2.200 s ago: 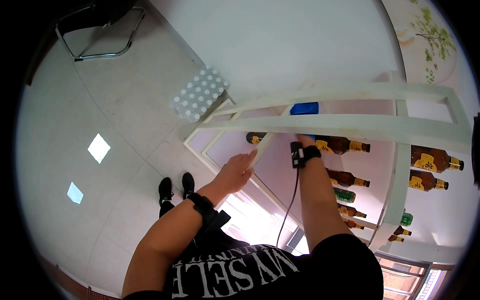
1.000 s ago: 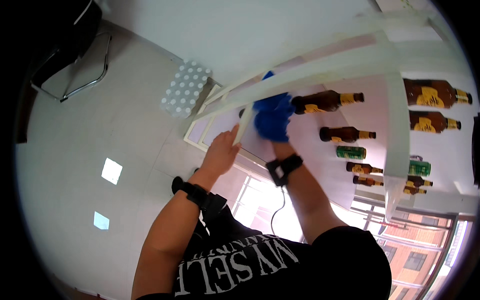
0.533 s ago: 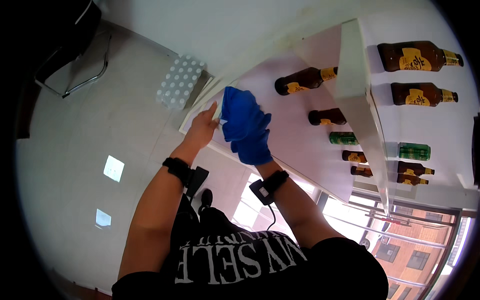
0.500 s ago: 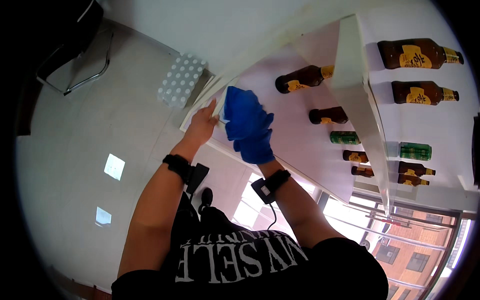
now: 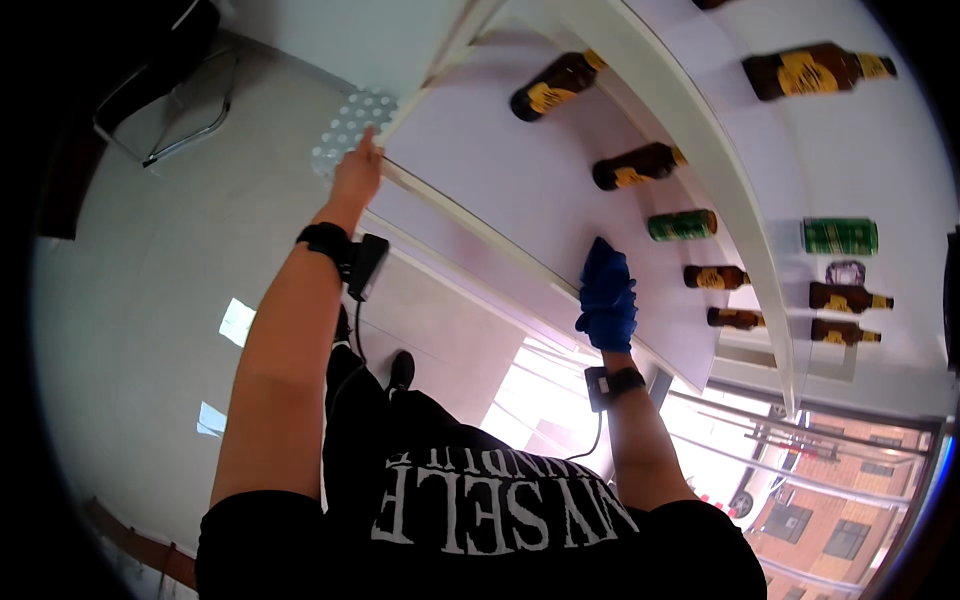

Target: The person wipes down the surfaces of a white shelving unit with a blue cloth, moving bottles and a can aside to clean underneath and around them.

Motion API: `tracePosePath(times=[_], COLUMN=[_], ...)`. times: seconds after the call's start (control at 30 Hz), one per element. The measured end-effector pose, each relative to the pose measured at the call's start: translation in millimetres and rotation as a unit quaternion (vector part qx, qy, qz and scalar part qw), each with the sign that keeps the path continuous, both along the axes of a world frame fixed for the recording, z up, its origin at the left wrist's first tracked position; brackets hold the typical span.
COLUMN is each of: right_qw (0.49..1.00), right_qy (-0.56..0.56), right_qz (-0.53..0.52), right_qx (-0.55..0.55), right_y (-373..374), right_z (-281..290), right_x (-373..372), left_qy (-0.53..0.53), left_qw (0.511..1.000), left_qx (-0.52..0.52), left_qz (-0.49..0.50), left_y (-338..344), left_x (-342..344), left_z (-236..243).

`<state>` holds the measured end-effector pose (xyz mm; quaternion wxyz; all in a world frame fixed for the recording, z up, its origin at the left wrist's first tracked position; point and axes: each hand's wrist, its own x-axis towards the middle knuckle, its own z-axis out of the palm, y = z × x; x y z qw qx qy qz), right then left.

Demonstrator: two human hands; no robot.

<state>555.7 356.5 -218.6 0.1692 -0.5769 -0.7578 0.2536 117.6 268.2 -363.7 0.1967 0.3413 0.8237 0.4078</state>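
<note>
My right hand [image 5: 607,300] is covered by a wrinkled blue glove or cloth that reaches to the wrist. It rests on the pale shelf [image 5: 490,140] near its front edge, and the fingers inside are hidden. My left hand [image 5: 357,178] is at the shelf's front left corner, one finger stretched out along it and the others partly hidden. Farther in on the same shelf lie, as seen here, a brown bottle [image 5: 555,88] with a yellow label, another brown bottle [image 5: 637,166] and a green can [image 5: 682,225]. Two more brown bottles follow to the right.
Above runs another shelf with a brown bottle [image 5: 815,72], a green can [image 5: 840,237] and more bottles. A polka-dot box [image 5: 345,125] stands beyond my left hand. A chair [image 5: 195,125] is at the far left. A window [image 5: 840,500] is at the lower right.
My right hand has moved right along the shelf, away from the left end. My left hand has shifted left and farther to the shelf's corner. The view has shifted too.
</note>
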Motion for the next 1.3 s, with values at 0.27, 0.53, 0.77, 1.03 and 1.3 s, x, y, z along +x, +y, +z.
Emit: tracePosePath(times=[0.27, 0.53, 0.77, 1.03, 1.3], right_qw=[0.982, 0.966, 0.935, 0.927, 0.6], right_qy=[0.163, 0.181, -0.079, 0.203, 0.659], right_qz=[0.091, 0.134, 0.325, 0.31, 0.212], right_qx=[-0.014, 0.125, -0.114, -0.06, -0.401], right_y=[21.4, -18.1, -31.8, -15.1, 15.5], right_z=[-19.8, 3.8, 67.8, -12.1, 7.3], right_x=[74.5, 57.1, 1.9, 53.4, 68.5], left_qy=[-0.062, -0.273, -0.431, -0.492, -0.421], left_qw=[0.977, 0.931, 0.863, 0.819, 0.848], left_qx=[0.169, 0.225, 0.113, 0.096, 0.03], left_qz=[0.116, 0.091, -0.24, -0.28, -0.32], left_y=[-45.7, -76.4, -57.1, -48.0, -27.8], left_x=[39.3, 123.0, 229.8, 273.0, 263.7], left_z=[25.2, 56.6, 106.0, 124.2, 114.4])
